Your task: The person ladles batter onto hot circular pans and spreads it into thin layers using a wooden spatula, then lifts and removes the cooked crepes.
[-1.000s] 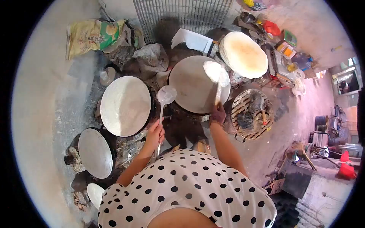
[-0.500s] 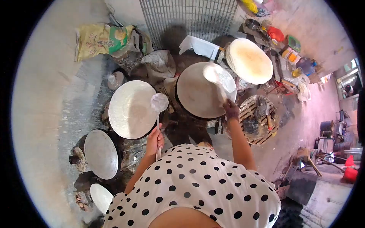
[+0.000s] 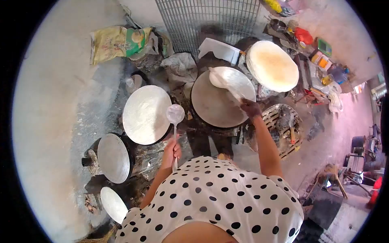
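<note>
My left hand [image 3: 172, 150] is wrapped round the handle of a ladle [image 3: 175, 114], whose bowl faces up between two round griddles. In my right hand [image 3: 251, 108] is a pale spreader [image 3: 230, 90], partly blurred, lying across the right griddle [image 3: 210, 107]. White batter [image 3: 239, 79] covers that griddle's upper right part, at the spreader's edge. A white round sheet of batter [image 3: 146, 115] covers the griddle to the left, near the ladle. A stack of thin round pancakes [image 3: 272, 66], browned in the middle, stands beyond my right hand.
A bare griddle [image 3: 114, 158] and a white disc [image 3: 113, 204] are at lower left. A slatted round stand [image 3: 298, 137] holds a tool with an orange handle [image 3: 292, 135]. Behind are a yellow-green sack [image 3: 117, 44], a metal grille [image 3: 210, 18] and a white tray [image 3: 219, 50].
My right hand has swept the spreader toward the upper left of the griddle, and batter now covers more of its upper right. My left hand still holds the ladle. The view has shifted slightly.
</note>
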`<state>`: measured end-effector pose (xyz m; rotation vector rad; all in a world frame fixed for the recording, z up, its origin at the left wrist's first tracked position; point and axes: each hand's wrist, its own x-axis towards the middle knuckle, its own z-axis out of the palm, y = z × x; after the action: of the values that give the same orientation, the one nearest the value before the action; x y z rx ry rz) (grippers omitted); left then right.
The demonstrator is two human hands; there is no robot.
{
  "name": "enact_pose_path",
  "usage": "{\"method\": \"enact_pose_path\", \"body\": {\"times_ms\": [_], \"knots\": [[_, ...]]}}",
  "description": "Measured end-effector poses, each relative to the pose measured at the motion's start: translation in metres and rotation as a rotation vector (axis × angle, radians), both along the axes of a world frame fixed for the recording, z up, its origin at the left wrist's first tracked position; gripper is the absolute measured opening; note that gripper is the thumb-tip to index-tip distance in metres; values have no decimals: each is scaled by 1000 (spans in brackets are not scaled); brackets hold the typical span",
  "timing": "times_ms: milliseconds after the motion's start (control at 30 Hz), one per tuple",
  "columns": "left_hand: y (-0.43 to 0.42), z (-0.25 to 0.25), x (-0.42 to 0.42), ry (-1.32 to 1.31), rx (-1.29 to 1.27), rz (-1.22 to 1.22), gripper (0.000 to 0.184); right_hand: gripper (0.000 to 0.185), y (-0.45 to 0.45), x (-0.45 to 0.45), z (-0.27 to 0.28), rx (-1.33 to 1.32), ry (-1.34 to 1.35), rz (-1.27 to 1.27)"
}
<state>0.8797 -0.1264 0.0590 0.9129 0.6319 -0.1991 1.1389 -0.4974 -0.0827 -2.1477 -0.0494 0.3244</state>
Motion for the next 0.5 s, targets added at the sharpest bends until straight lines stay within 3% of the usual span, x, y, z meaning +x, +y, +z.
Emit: {"method": "enact_pose_path", "body": {"times_ms": [67, 100, 167, 200, 300, 333, 367, 433, 500], "knots": [[-3, -1, -7, -19, -7, 16, 33, 51, -17, -5, -7, 1, 58, -271], [-4, 0, -11, -33, -19, 20, 33, 51, -11, -6, 7, 9, 65, -266], [-9, 6, -14, 14, 10, 32, 35, 45, 11, -11, 60, -325, 222, -151], [-10, 3, -15, 53, 4, 36, 35, 47, 27, -3, 46, -463, 104, -95], [-13, 0, -20, 92, -14, 52, 34, 46, 34, 2, 52, -221, 108, 74], [-13, -2, -21, 81, -21, 52, 34, 48, 27, 15, 14, -219, 76, 167], [-14, -3, -23, 69, -31, 52, 34, 48, 14, 15, 7, -216, 78, 170], [-14, 0, -28, 49, -65, 61, 33, 50, -9, 14, 1, 71, 190, 156], [-16, -4, -24, 17, -108, 77, 33, 49, -30, 19, 15, -18, 153, 77]]}}
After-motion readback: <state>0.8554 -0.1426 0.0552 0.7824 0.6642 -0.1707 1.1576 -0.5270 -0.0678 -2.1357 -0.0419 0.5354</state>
